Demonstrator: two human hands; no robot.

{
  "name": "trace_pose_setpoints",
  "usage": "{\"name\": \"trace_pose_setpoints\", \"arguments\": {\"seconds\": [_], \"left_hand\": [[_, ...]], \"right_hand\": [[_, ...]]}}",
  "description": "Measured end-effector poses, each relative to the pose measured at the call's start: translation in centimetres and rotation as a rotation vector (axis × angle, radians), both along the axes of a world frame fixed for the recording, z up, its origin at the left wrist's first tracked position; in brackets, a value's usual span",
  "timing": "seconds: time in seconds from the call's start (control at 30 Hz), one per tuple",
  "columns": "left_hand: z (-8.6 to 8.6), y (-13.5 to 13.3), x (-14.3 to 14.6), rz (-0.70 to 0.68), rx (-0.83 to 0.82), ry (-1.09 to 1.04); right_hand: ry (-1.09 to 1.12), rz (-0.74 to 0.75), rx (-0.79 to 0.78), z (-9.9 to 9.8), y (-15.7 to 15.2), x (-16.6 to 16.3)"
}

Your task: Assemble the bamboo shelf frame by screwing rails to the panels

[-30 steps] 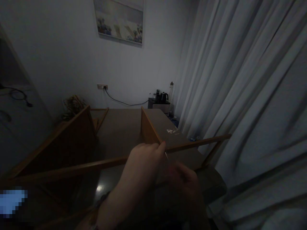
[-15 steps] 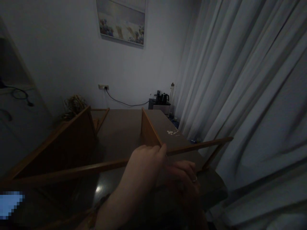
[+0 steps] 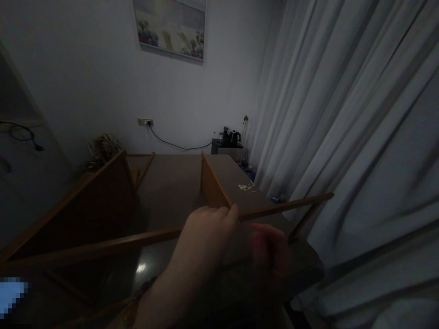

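The room is dim. My left hand [image 3: 209, 230] is closed in a pinch at the spot where a thin wooden rail [image 3: 284, 204] meets the corner of an upright wooden panel [image 3: 211, 185]. What the fingertips pinch is too small and dark to name. My right hand [image 3: 270, 249] hovers just right of and below the left one, over the dark board [image 3: 305, 260]. It is smeared by motion, and its fingers do not show clearly. Both belong to a brown wooden piece of furniture lying open in front of me.
A slanted wooden side panel [image 3: 85, 205] stands at the left. Grey curtains [image 3: 343, 137] fill the right side. On the far wall are a picture [image 3: 171, 27] and a socket with a cable [image 3: 146, 122]. A kettle [image 3: 235, 137] sits on a small stand in the corner.
My left hand has kept its pinch at the rail and panel corner. My right hand has shifted beside it and is now blurred. The view has barely moved.
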State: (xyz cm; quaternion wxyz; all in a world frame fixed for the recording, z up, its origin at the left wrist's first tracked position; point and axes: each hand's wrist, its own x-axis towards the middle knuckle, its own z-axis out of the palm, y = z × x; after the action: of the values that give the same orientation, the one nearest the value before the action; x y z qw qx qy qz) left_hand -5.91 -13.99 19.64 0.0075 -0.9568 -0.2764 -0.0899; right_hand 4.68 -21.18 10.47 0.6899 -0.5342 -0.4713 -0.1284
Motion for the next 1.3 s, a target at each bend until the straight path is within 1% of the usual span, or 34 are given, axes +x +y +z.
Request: {"name": "trace_pose_setpoints", "arguments": {"seconds": [0.1, 0.2, 0.33, 0.43, 0.53, 0.63, 0.73, 0.83, 1.0, 1.07, 1.13, 1.2, 1.3], "left_hand": [[0.1, 0.0, 0.1, 0.013, 0.007, -0.021], [0.1, 0.0, 0.2, 0.02, -0.003, -0.019], [-0.2, 0.1, 0.0, 0.003, -0.007, -0.025], [-0.3, 0.2, 0.0, 0.01, 0.015, -0.037], [-0.4, 0.2, 0.0, 0.02, 0.021, -0.049], [-0.4, 0.1, 0.1, 0.013, 0.025, -0.061], [-0.4, 0.1, 0.2, 0.01, 0.03, -0.074], [-0.4, 0.1, 0.2, 0.02, 0.028, -0.075], [-0.3, 0.0, 0.0, 0.023, 0.033, -0.067], [-0.2, -0.1, 0.0, 0.016, 0.031, -0.067], [0.0, -0.1, 0.0, 0.012, 0.022, -0.063], [0.0, -0.1, 0.0, 0.014, 0.013, -0.054], [-0.2, 0.0, 0.0, 0.012, 0.013, -0.076]], "right_hand": [[0.111, -0.037, -0.018, -0.1, -0.4, -0.1], [0.118, -0.026, -0.05, -0.3, -0.7, 0.2], [-0.081, -0.024, -0.039, -1.0, -0.6, 1.4], [-0.201, -0.07, -0.011, -1.2, -0.7, 2.5], [-0.326, -0.165, 0.004, -0.8, -1.1, 3.2], [-0.472, -0.267, 0.008, -0.1, -1.5, 3.1], [-0.534, -0.299, -0.016, 0.5, -1.6, 2.3], [-0.505, -0.24, -0.075, 1.0, -1.3, 1.5], [-0.357, -0.038, -0.191, 0.9, -1.0, 1.5], [-0.288, -0.026, -0.193, 0.6, -1.1, 1.9], [-0.22, -0.034, -0.149, 0.2, -1.4, 2.3], [-0.263, -0.018, -0.1, 0.0, -1.5, 2.7], [-0.481, 0.04, -0.066, -0.1, -1.6, 3.0]]}}
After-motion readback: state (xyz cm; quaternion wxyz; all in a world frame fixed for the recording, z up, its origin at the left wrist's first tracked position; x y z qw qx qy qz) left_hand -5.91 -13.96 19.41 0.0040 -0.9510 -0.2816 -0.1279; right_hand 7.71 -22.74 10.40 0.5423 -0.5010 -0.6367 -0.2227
